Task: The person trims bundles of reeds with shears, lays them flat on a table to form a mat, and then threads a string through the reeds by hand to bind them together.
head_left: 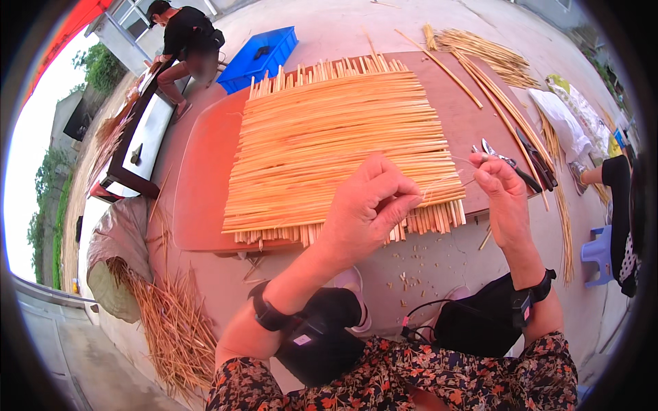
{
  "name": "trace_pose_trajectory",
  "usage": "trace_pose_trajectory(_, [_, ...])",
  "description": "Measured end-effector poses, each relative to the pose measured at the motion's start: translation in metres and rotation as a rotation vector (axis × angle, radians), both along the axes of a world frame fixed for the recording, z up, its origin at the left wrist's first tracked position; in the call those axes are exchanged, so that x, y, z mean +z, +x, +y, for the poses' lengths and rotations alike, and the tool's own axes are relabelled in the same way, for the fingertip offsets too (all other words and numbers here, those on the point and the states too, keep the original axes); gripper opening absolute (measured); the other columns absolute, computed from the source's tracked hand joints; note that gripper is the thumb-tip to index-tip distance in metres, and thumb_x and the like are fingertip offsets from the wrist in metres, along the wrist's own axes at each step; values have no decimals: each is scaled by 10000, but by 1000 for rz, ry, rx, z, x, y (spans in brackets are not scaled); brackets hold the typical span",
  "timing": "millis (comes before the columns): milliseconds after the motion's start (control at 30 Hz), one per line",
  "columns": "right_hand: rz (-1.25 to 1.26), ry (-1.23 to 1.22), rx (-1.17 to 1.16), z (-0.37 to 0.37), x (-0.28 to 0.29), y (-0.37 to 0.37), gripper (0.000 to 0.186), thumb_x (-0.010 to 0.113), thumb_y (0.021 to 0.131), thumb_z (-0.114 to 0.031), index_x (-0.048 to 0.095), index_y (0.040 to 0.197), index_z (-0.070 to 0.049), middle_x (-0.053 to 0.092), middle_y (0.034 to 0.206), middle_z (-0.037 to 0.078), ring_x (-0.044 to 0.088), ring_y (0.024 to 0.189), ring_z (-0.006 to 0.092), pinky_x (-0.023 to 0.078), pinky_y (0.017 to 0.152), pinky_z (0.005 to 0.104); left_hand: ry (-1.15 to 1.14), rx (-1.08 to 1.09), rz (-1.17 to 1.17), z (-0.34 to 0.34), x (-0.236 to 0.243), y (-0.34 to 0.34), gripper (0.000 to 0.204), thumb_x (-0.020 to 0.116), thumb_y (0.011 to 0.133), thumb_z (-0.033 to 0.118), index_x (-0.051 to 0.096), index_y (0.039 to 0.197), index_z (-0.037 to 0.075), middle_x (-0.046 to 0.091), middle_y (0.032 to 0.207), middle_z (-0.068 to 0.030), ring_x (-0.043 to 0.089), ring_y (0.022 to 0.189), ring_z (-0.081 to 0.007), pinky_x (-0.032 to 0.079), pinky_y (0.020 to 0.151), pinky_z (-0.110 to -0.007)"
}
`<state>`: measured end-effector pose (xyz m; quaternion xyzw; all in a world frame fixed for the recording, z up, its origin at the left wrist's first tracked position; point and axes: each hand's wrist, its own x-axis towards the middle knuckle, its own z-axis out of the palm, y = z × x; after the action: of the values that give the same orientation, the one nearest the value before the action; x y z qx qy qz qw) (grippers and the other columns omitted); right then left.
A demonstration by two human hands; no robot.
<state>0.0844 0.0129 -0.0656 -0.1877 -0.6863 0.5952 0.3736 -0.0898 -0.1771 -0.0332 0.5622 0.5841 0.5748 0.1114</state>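
Observation:
A panel of pale yellow reed-like stalks [329, 137] lies on a reddish-brown table, its stalks running left to right over a layer set crosswise. Above its near right corner my left hand [373, 205] is closed, thumb pressed to the forefinger. To the right, beyond the panel's edge, my right hand [505, 195] pinches with thumb and fingertips. A thin pale thread [447, 183] shows between the two hands; its ends are hidden in the fingers. Pliers-like cutters [507, 159] with dark handles rest on the table just past my right hand.
The reddish-brown table [199, 164] extends left of the panel. Loose stalks [504, 113] and a dark tool [538, 161] lie at its right. A blue crate [264, 58] stands behind. Stalk bundles [168, 322] spill from a sack on the left. Another person [188, 38] bends at a far bench.

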Motion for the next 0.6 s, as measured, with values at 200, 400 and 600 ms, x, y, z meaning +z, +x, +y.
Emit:
trace_pose_trajectory(200, [297,-639,475,-50,14,-10,140,672,921,-185,563,897,-99,577,907,-4,459,624,78,391,527,230,-46,-53,147,8,-15,23,97,731,802,32,675,880,49,543,787,-48,550,692,-180,442,615,-293])
trace_pose_trajectory(400, [151,-725,345,-63,6,-8,127,686,904,-180,579,890,-112,585,995,-21,447,603,40,353,482,181,68,73,98,5,-10,28,107,742,789,39,667,864,42,552,791,-50,561,691,-190,448,606,-299])
trace_pose_trajectory(600, [166,-758,354,-74,6,-14,112,668,908,-158,574,877,-104,599,1012,-15,458,616,34,368,485,180,161,129,222,-5,-11,27,132,747,774,32,664,871,62,537,780,-50,572,660,-212,458,566,-311])
